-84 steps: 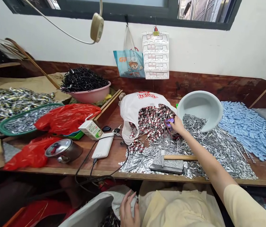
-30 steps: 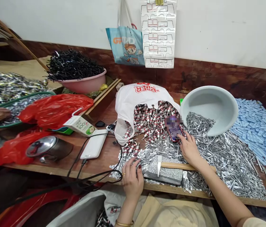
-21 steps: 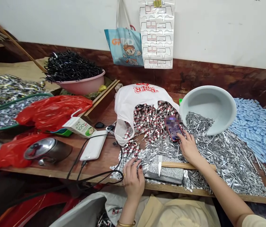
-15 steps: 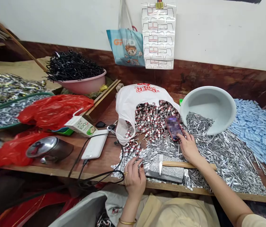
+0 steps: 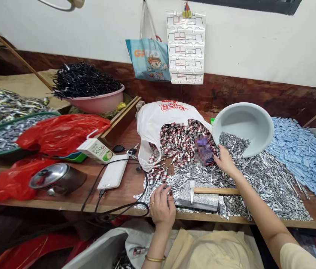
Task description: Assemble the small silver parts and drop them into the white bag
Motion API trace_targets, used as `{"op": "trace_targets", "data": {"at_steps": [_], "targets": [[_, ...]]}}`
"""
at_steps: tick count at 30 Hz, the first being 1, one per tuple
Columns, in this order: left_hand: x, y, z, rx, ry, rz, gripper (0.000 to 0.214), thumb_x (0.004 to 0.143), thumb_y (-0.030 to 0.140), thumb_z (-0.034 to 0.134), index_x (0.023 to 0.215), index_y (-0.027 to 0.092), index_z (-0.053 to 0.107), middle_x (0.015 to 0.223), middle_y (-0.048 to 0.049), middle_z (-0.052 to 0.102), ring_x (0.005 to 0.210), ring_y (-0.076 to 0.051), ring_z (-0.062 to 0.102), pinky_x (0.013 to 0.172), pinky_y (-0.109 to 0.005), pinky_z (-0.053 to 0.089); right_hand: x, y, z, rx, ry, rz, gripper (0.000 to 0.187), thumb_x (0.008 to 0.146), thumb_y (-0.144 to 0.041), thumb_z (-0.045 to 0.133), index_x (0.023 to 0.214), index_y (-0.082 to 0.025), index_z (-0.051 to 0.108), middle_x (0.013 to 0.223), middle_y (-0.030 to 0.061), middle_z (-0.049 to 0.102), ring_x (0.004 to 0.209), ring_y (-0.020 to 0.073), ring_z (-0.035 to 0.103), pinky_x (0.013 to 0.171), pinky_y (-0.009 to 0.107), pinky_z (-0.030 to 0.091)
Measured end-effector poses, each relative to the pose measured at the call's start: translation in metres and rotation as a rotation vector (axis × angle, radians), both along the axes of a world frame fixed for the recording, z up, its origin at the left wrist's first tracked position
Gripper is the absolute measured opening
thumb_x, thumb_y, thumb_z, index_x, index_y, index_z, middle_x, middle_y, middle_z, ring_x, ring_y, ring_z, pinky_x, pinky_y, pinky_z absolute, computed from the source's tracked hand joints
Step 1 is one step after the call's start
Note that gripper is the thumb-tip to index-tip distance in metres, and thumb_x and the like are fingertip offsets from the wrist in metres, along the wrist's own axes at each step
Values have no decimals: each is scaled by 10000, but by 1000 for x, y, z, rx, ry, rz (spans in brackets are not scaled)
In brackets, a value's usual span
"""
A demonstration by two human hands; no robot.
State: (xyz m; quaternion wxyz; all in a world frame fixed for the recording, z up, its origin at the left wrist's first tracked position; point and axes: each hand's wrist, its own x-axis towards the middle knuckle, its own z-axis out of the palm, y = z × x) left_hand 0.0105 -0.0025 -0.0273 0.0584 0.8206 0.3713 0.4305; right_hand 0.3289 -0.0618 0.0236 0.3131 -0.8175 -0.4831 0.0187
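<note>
A smartphone [image 5: 205,150] with a lit, partly blurred screen leans against a heap of red-and-silver metal swivel pieces [image 5: 178,140], which spill from a white plastic bag [image 5: 148,119]. At the phone's lower right edge is my right hand [image 5: 226,161], fingers stretched out, the thumb close to or touching the phone. My left hand [image 5: 162,207] rests at the table's front edge, fingers spread beside small flat metal tabs. Between my hands, a hammer [image 5: 214,191] with a wooden handle lies across a grey stone block [image 5: 184,192].
A grey basin [image 5: 258,129] tilts on piled metal pieces [image 5: 270,186], with blue plastic parts [image 5: 303,157] to its right. Leftward are a white power bank [image 5: 113,172] with cables, a drink carton [image 5: 96,150], a metal mug [image 5: 72,179] and red plastic bags [image 5: 65,130].
My right hand has drawn back from over the phone's screen to its right edge. My left hand stays in about the same place. The view has shifted slightly.
</note>
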Motion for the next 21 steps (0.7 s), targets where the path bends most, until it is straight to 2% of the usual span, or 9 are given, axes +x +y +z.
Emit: {"op": "trace_targets", "data": {"at_steps": [5, 8, 12, 16, 18, 21], "targets": [[-1, 0, -1, 8, 1, 3, 264, 966, 183, 454, 1088, 173, 687, 1177, -132, 672, 1134, -282, 581, 1016, -437, 438, -13, 38, -3, -199, -69, -8, 896, 855, -498, 643, 1527, -31, 277, 1500, 282, 433, 1388, 389, 425, 1125, 489, 386], [-1, -2, 1, 12, 11, 11, 257, 970, 178, 451, 1074, 171, 686, 1168, -130, 671, 1133, -285, 579, 1013, -439, 438, -19, 50, -6, -248, -71, -30, 998, 831, -570, 665, 1544, -19, 233, 1540, 308, 354, 1418, 419, 373, 1125, 505, 371], [-2, -5, 3, 18, 19, 7, 257, 974, 161, 446, 1083, 162, 679, 1176, -133, 665, 1141, -283, 568, 1009, -433, 438, -6, 42, -9, -230, -31, 20, 993, 825, -516, 677, 1584, -108, 183, 1586, 246, 304, 1463, 383, 309, 1172, 503, 313], [-2, -5, 2, 15, 23, 3, 257, 973, 161, 451, 1087, 163, 681, 1183, -134, 666, 1150, -286, 563, 1012, -432, 437, 17, 26, -6, -325, -49, 59, 1180, 655, -425, 842, 1598, -189, 172, 1648, 195, 182, 1490, 406, 225, 1175, 530, 293], [-2, -5, 1, 10, 23, 5, 256, 972, 167, 455, 1084, 165, 685, 1182, -133, 667, 1153, -289, 563, 1015, -437, 437, 24, 27, -4, -334, -71, 60, 1212, 623, -400, 868, 1597, -221, 170, 1655, 186, 164, 1482, 415, 234, 1160, 548, 299], [-2, -6, 1, -6, 20, 3, 259, 975, 179, 453, 1084, 165, 688, 1184, -136, 665, 1156, -289, 564, 1028, -446, 435, 28, 38, -4, -264, -83, 18, 1140, 669, -368, 834, 1590, -227, 177, 1643, 184, 197, 1456, 405, 294, 1154, 543, 313]]}}
